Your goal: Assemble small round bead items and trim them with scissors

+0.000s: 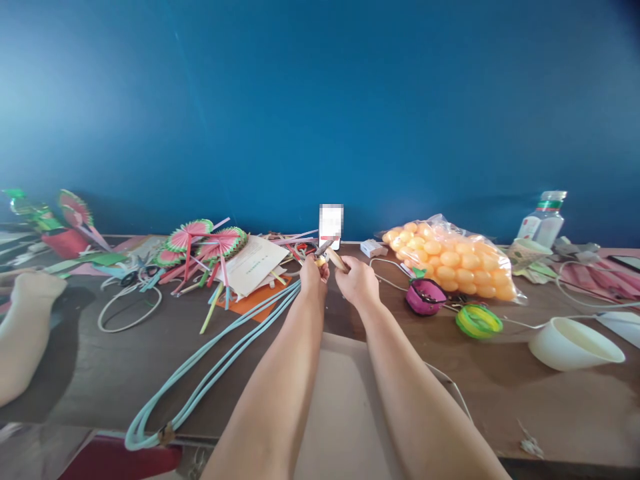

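Observation:
My right hand [359, 280] is closed around a wooden-handled tool [339, 261], held at the middle of the table. A short dark metal piece [323, 249] shows just beyond it, between the hands; whether it belongs to the tool I cannot tell. My left hand [314, 272] is closed close beside it, with a small yellowish bit [321, 261] at its fingers; what it grips is mostly hidden. A looped bundle of light blue cable [235, 337] runs up to my left wrist. Behind the hands a phone [331, 223] with a lit screen leans upright.
Paper fans [223, 245], strips and a white card [256, 263] are heaped left. A bag of orange balls [453, 260], a purple basket [425, 295], a green basket [479, 321] and a white cup [575, 343] stand right. Another person's arm [27, 327] reaches in far left.

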Tool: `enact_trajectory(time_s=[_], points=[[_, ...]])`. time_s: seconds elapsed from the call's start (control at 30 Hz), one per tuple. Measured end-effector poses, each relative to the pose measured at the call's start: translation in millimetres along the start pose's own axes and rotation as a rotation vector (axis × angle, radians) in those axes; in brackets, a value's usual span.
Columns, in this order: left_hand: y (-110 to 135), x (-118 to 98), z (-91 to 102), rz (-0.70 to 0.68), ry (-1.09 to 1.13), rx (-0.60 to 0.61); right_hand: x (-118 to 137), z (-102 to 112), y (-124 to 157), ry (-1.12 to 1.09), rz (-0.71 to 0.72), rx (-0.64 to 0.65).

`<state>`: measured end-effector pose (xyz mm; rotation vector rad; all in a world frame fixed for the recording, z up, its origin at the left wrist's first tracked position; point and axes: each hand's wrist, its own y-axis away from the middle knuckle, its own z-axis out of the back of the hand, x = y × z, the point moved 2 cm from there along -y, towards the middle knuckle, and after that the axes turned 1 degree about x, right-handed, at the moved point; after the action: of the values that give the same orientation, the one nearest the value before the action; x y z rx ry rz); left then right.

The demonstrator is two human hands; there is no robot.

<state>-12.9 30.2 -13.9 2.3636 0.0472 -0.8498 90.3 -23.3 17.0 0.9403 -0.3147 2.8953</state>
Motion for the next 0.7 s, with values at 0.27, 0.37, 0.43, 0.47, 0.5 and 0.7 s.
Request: enact_trajectory(time_s=[0.27, 0.37, 0.43, 0.47, 0.5, 0.7], points=[[1.3, 2.2, 1.6, -0.009, -0.019, 0.011, -3.2, -1.8, -1.0, 0.004, -0.012, 0.002], [-1.7, 3.5, 2.4, -0.006, -0.023, -0.002, -3.6, -2.7, -1.6, 0.003, -0.008, 0.004], [-4.5, 4.3, 2.8, -0.007, -0.027, -0.006, -3.7, -3.2, -2.1, 0.001, -0.01, 0.007], [-5.8, 4.6, 2.9, -0.01, -0.028, -0.006, -3.7, -3.6, -2.4, 0.001, -0.012, 0.012], [-7.0, 5.0, 3.0, -0.013, -0.026, -0.004, -3.9, -4.0, -2.7, 0.002, -0.015, 0.019], [-10.9, 7.1, 3.8, -0.015, -0.03, -0.026, -5.9, -7.2, -4.2, -0.002, -0.019, 0.067]])
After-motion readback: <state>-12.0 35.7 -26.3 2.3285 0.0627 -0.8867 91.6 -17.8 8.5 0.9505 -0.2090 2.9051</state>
